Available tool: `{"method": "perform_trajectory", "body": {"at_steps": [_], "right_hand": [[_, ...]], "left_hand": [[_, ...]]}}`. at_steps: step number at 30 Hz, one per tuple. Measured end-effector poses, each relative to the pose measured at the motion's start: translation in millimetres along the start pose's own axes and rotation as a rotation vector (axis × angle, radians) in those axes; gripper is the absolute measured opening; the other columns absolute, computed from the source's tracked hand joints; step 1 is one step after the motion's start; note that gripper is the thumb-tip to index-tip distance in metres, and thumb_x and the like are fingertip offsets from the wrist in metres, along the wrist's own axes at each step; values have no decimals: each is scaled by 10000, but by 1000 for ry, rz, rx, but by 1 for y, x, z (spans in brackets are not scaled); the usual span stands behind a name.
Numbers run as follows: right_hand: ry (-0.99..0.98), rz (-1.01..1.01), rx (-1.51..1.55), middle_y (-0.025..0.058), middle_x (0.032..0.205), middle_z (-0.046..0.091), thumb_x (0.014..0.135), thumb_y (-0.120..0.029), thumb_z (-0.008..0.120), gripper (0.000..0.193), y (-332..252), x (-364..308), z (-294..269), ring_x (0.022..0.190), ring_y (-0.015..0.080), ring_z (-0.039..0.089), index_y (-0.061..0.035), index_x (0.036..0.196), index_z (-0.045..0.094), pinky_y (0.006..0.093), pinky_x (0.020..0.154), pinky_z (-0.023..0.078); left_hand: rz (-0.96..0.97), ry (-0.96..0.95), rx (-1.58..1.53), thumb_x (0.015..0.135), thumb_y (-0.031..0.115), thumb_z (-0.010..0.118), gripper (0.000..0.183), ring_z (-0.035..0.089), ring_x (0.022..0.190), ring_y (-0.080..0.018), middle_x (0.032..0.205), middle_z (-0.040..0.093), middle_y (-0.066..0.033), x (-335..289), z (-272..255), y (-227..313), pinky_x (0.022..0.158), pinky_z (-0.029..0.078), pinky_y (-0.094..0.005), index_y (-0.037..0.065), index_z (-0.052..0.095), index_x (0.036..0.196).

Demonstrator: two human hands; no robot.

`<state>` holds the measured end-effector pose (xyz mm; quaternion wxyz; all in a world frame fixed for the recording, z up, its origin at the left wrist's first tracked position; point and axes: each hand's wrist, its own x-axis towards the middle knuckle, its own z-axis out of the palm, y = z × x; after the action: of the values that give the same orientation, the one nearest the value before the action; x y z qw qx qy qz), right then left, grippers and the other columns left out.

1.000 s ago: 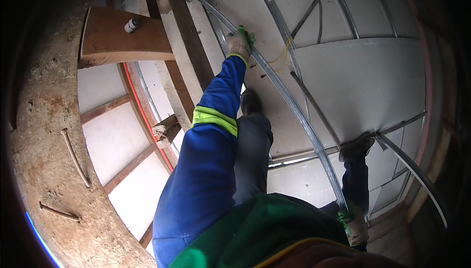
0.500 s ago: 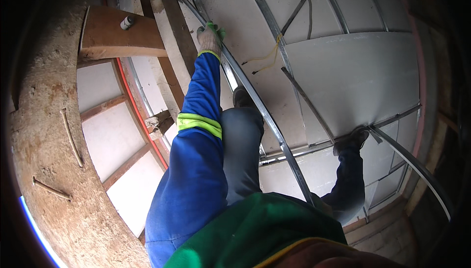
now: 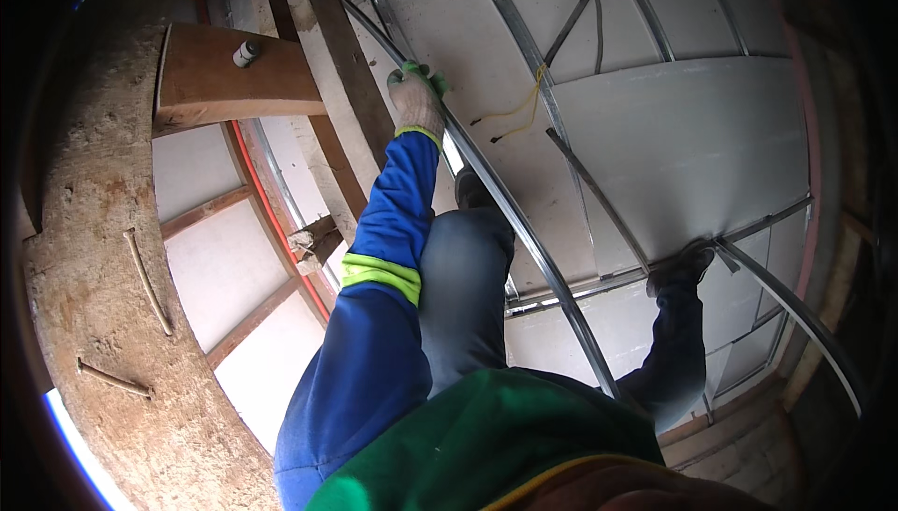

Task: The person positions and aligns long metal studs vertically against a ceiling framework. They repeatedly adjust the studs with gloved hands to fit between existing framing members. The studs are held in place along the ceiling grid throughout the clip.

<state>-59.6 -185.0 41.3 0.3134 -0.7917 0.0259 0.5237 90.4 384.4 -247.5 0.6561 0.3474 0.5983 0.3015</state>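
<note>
My left hand [image 3: 417,99], in a pale knit glove with green on the fingers, grips a long thin metal channel [image 3: 535,241]. Its fingers are wrapped round the strip near the far end. The channel slants from beside the wooden beam at the upper left down toward my body, where its near end goes out of sight by my green shirt. My left arm is stretched forward in a blue sleeve with a yellow-green band. No part of my right hand shows.
My dark shoe [image 3: 681,268] rests on the metal framing above pale boards [image 3: 692,137]. A yellow cord [image 3: 528,109] and a loose dark bar [image 3: 599,197] lie there. On the left, a rough timber [image 3: 103,277] carries protruding bent nails [image 3: 147,282]. Wooden beams [image 3: 323,71] stand beside my arm.
My left hand and the metal channel have come slightly nearer and to the right, the grip still closed. The whole view has shifted a little.
</note>
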Motion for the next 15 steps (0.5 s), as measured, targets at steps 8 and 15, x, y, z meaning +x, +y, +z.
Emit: {"method": "perform_trajectory", "body": {"at_steps": [8, 15], "right_hand": [[58, -16, -75, 80, 855, 689, 982, -149, 719, 404, -17, 5, 8, 720, 200, 659, -71, 1370, 639, 359, 668, 550], [62, -24, -148, 94, 860, 694, 984, -152, 710, 407, -32, 20, 19, 725, 225, 671, -77, 1377, 633, 378, 671, 556]], "left_hand": [[-5, -107, -19, 1110, 222, 477, 201, 681, 670, -253, 938, 649, -121, 17, 10, 3, 514, 582, -372, 63, 507, 1228], [3, -369, -147, 1085, 214, 573, 225, 719, 761, -361, 1002, 677, -180, 18, 26, 11, 608, 642, -446, 53, 512, 1230]]}}
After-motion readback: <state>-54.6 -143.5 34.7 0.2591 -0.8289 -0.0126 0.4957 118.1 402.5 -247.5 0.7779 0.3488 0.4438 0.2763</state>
